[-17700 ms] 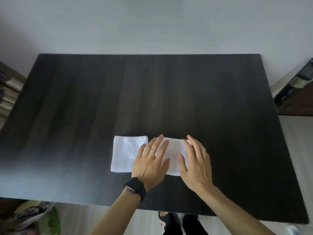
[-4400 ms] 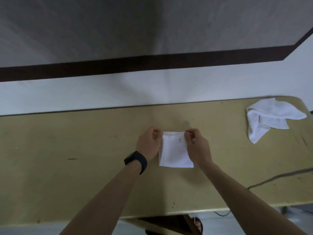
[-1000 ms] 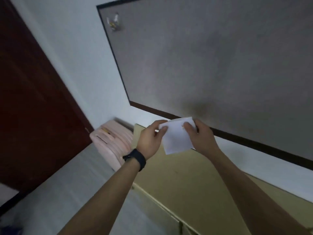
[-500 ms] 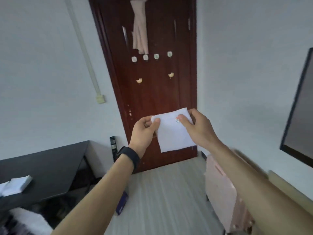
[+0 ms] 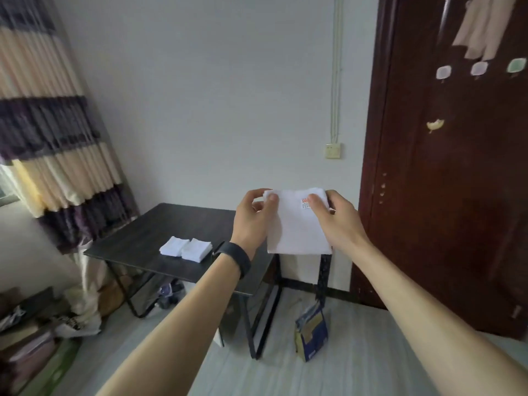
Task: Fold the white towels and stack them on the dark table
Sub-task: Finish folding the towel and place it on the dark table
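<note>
Two hands are holding one folded white towel (image 5: 297, 227) in mid-air: square, flat, soft-napped, with a small red label (image 5: 305, 202) near its top edge. The left hand (image 5: 251, 221) grip is pinching the upper left corner. The right hand (image 5: 340, 224) grip is pinching the upper right corner, beside the label. A pair of folded towels (image 5: 185, 248) is lying side by side on the dark wood-grain worktop (image 5: 137, 241).

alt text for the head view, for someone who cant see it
A left hand and a right hand pinch the top corners of a folded white towel held in the air. Beyond, two folded towels lie side by side on a dark table.
</note>
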A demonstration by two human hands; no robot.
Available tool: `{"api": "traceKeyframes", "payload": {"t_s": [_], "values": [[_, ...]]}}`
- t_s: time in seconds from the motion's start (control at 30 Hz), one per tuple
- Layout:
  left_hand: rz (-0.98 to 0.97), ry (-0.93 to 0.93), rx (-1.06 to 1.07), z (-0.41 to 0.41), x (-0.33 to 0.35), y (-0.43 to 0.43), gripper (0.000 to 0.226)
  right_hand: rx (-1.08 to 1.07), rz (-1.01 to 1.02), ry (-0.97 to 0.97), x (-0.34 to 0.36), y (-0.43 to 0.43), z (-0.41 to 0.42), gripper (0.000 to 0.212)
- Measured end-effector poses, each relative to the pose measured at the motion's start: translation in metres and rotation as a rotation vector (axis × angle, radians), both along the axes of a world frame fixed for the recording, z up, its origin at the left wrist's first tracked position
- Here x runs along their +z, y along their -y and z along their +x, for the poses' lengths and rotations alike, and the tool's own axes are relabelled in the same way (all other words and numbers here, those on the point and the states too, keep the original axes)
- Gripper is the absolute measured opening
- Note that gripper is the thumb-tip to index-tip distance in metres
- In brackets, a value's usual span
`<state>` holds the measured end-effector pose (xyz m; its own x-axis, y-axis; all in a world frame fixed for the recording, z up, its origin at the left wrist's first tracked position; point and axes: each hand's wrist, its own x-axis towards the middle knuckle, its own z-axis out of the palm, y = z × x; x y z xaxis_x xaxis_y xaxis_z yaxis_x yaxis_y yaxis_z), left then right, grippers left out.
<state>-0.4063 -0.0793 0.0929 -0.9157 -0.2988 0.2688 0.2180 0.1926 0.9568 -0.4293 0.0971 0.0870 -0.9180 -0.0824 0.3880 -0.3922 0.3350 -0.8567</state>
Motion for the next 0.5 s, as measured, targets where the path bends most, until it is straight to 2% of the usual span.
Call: {"api": "traceKeyframes", "payload": {"t_s": [0.13,0.3,0.5], "values": [[-0.021,0.033,0.171,-0.055,-0.015,0.071,0.032,0.042,-0.008,-0.012,-0.017,0.075,-0.066,0.029],[-0.081,0.085,0.326,-0.113,-0.059,0.152,0.021,0.099,0.111,-0.004,-0.052,0.169,-0.138,0.031],[-0.144,0.201,0.441,-0.17,-0.12,0.231,0.024,0.188,0.212,0.075,-0.109,0.261,-0.211,0.033]]}}
